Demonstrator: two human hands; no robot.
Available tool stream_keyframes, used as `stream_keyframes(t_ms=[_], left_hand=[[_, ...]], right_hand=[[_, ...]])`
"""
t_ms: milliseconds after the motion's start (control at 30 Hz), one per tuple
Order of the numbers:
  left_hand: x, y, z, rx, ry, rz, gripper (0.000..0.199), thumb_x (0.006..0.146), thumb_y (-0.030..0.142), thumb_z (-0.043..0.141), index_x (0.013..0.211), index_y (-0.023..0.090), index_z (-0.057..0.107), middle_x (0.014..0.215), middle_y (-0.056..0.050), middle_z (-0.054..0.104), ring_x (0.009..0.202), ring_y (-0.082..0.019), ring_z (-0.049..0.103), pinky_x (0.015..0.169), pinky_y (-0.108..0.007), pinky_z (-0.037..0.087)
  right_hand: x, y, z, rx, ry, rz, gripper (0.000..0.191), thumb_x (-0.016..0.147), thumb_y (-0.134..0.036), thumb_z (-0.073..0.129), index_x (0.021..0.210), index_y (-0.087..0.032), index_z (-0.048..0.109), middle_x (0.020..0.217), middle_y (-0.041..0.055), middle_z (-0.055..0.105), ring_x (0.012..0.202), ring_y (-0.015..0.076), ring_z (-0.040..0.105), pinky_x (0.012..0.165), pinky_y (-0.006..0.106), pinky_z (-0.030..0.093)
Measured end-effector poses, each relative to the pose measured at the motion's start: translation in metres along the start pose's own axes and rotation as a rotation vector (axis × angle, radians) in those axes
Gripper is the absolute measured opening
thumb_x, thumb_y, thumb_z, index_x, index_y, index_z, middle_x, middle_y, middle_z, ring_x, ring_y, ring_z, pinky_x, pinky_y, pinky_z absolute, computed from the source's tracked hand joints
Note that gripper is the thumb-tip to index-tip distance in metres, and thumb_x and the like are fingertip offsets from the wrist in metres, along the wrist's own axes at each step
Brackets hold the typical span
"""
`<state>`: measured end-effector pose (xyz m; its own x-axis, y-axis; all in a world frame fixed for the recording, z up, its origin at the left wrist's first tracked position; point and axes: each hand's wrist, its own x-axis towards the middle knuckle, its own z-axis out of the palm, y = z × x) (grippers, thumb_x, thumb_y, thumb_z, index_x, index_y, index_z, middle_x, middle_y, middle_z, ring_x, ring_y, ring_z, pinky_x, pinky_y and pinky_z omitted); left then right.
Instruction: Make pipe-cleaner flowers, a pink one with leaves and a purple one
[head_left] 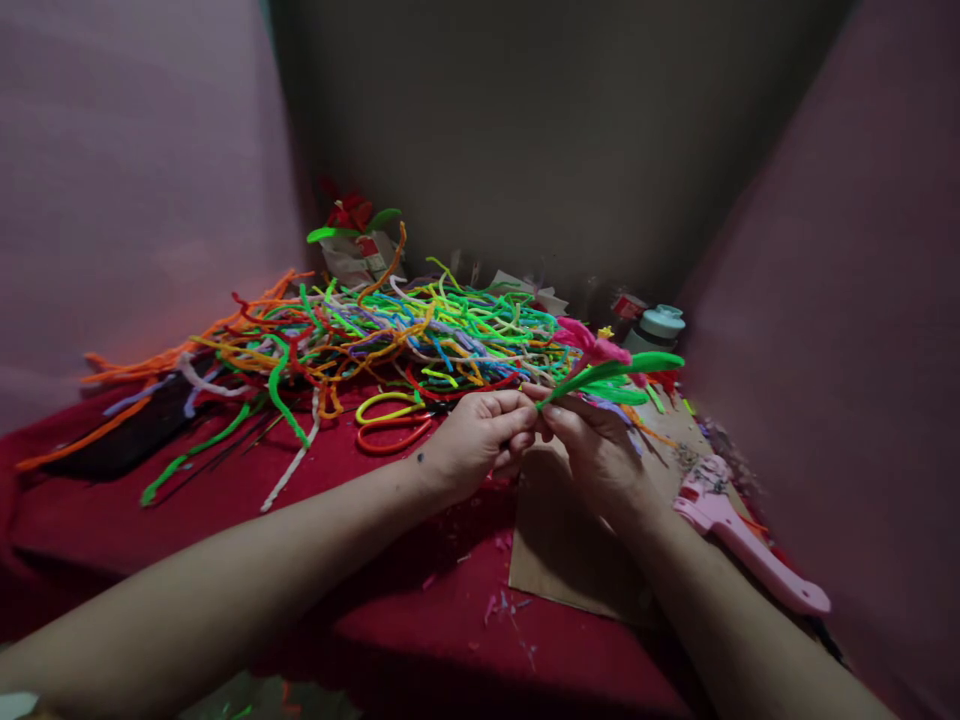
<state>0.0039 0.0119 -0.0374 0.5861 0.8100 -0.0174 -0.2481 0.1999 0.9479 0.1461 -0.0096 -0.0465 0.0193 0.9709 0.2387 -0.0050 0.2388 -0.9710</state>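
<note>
A fuzzy pipe-cleaner flower with pink petals [592,343] and long green leaves [615,370] is held over the table, its stem end pointing left. My left hand [491,435] is closed, thumb and forefinger pinching the green base of the stem. My right hand [592,445] touches it from the other side, its fingers closed round the same stem just below the leaves. The two hands nearly meet at the fingertips. Part of the flower is hidden behind the leaves.
A large heap of coloured pipe cleaners [390,335] spreads behind the hands on a red cloth [420,610]. Scissors with red and yellow handles [391,422] lie left of them. Cardboard [562,550], a pink glue gun [757,550] and a lidded bottle [661,322] are at the right.
</note>
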Motion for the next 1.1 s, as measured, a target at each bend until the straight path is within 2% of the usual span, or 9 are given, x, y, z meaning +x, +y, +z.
stream_keyframes(t_ms=[200, 300, 400, 467, 633, 800, 1000, 1100], left_hand=[[-0.003, 0.002, 0.000, -0.181, -0.038, -0.092, 0.015, 0.084, 0.024, 0.057, 0.074, 0.013, 0.055, 0.047, 0.008, 0.041, 0.031, 0.000, 0.023, 0.034, -0.014, 0.022], [-0.003, 0.001, -0.002, -0.259, -0.115, -0.122, 0.008, 0.085, 0.022, 0.056, 0.084, 0.014, 0.057, 0.050, 0.009, 0.043, 0.032, 0.000, 0.020, 0.034, -0.014, 0.026], [-0.001, -0.002, -0.005, -0.297, -0.202, -0.123, 0.012, 0.086, 0.021, 0.056, 0.096, 0.016, 0.058, 0.053, 0.009, 0.044, 0.032, 0.000, 0.020, 0.034, -0.013, 0.028], [0.002, -0.006, -0.008, -0.275, -0.236, -0.110, 0.011, 0.086, 0.023, 0.056, 0.093, 0.015, 0.058, 0.055, 0.008, 0.046, 0.032, 0.000, 0.024, 0.035, -0.014, 0.032], [0.011, -0.014, -0.013, -0.130, -0.117, -0.033, 0.022, 0.086, 0.028, 0.052, 0.074, 0.011, 0.058, 0.060, -0.001, 0.056, 0.041, -0.007, 0.050, 0.039, -0.018, 0.038], [0.015, -0.021, -0.017, -0.010, -0.061, -0.035, 0.025, 0.081, 0.034, 0.059, 0.073, 0.011, 0.059, 0.057, 0.001, 0.055, 0.037, -0.005, 0.045, 0.036, -0.017, 0.033], [0.015, -0.024, -0.015, 0.035, -0.032, -0.139, 0.022, 0.077, 0.034, 0.065, 0.074, 0.013, 0.059, 0.055, 0.003, 0.054, 0.036, -0.004, 0.043, 0.035, -0.016, 0.033], [0.015, -0.023, -0.015, 0.047, 0.001, -0.144, 0.019, 0.077, 0.031, 0.064, 0.074, 0.012, 0.060, 0.053, 0.003, 0.054, 0.036, -0.004, 0.043, 0.034, -0.015, 0.033]], right_hand=[[-0.001, 0.007, -0.003, 0.125, -0.074, -0.048, 0.020, 0.079, -0.028, 0.062, 0.095, -0.026, 0.074, 0.090, 0.0009, 0.072, 0.088, 0.0185, 0.062, 0.079, 0.032, 0.048], [0.000, 0.012, -0.003, 0.223, -0.084, 0.037, 0.018, 0.077, -0.029, 0.065, 0.091, -0.025, 0.074, 0.081, 0.0008, 0.071, 0.082, 0.0179, 0.063, 0.073, 0.030, 0.049], [0.001, 0.014, -0.003, 0.279, -0.061, 0.055, 0.013, 0.075, -0.025, 0.067, 0.085, -0.023, 0.074, 0.075, 0.0000, 0.070, 0.077, 0.0165, 0.063, 0.072, 0.029, 0.048], [0.000, 0.013, -0.002, 0.276, -0.052, 0.042, 0.011, 0.075, -0.024, 0.067, 0.083, -0.022, 0.074, 0.075, -0.0001, 0.070, 0.075, 0.0160, 0.062, 0.073, 0.029, 0.048], [0.001, 0.008, -0.002, 0.331, -0.027, 0.063, 0.015, 0.076, -0.029, 0.066, 0.087, -0.021, 0.072, 0.066, -0.0014, 0.066, 0.065, 0.0148, 0.060, 0.066, 0.030, 0.047], [0.006, 0.007, -0.006, 0.380, 0.067, 0.059, 0.013, 0.072, -0.027, 0.066, 0.080, -0.019, 0.072, 0.053, -0.0041, 0.056, 0.047, 0.0101, 0.047, 0.053, 0.027, 0.040], [0.013, 0.008, -0.013, 0.402, 0.217, 0.052, 0.015, 0.068, -0.029, 0.067, 0.076, -0.017, 0.073, 0.072, 0.0013, 0.064, 0.055, 0.0106, 0.049, 0.049, 0.024, 0.039], [0.014, 0.008, -0.016, 0.433, 0.246, 0.069, 0.014, 0.066, -0.029, 0.068, 0.075, -0.018, 0.073, 0.067, 0.0001, 0.062, 0.053, 0.0097, 0.047, 0.047, 0.023, 0.038]])
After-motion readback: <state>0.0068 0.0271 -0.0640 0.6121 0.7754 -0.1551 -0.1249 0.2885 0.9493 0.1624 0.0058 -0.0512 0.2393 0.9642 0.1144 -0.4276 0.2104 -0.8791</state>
